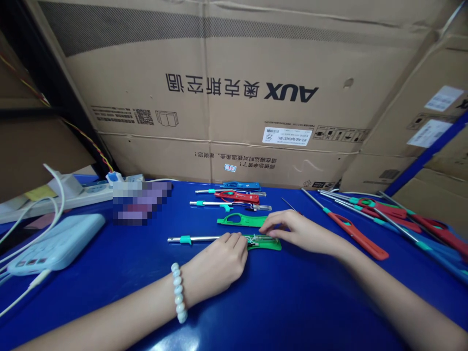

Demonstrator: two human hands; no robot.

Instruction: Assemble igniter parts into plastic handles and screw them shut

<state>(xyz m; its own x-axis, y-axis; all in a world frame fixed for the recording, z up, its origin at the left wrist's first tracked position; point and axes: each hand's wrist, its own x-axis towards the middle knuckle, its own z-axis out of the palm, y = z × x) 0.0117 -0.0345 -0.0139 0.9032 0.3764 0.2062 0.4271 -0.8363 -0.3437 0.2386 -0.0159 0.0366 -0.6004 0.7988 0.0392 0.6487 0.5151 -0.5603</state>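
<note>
My left hand (224, 261) is closed on a partly built long-neck lighter (204, 239), with a metal tube, a teal trigger piece, thin wires and a green shell half (272, 245). Its fingertips hide the middle of the lighter. My right hand (292, 229) bends over the lighter's right end, thumb and fingers drawn together. What they pinch, if anything, cannot be made out. Just beyond lies a loose green shell half (237, 220), its right end partly behind my right fingers.
Farther back lie a red open lighter (239, 197) and a blue shell (243, 185). Assembled lighters, among them an orange-red one (358, 234), lie at right. A screwdriver-like rod (288, 203), a power bank (60, 243) and a power strip (84, 193) are around. Cardboard (219, 48) stands behind.
</note>
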